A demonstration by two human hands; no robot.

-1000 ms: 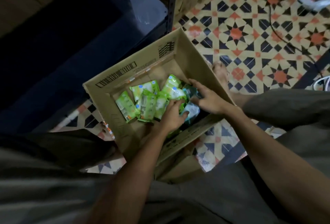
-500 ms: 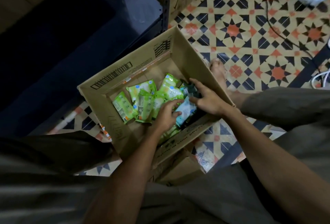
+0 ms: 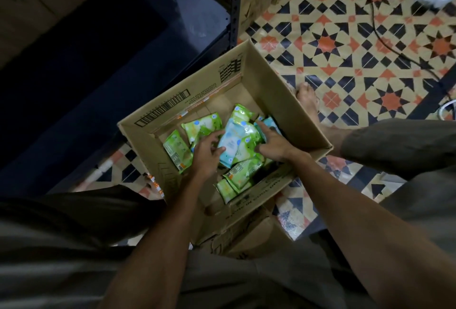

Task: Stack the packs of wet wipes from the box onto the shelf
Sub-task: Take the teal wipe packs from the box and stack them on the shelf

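Mid-frame, both hands are inside the box (image 3: 291,101): left hand (image 3: 206,152) and right hand (image 3: 272,144) grip a blue pack (image 3: 233,144) among green packs (image 3: 201,127).

Patterned tile floor (image 3: 350,44) observed, bearing an open cardboard box (image 3: 283,101) in which both grips are placed. A bare foot (image 3: 307,101) rests just right of the box. A black cable (image 3: 385,42) lies farther right. Dark shelf (image 3: 118,62) stands left.
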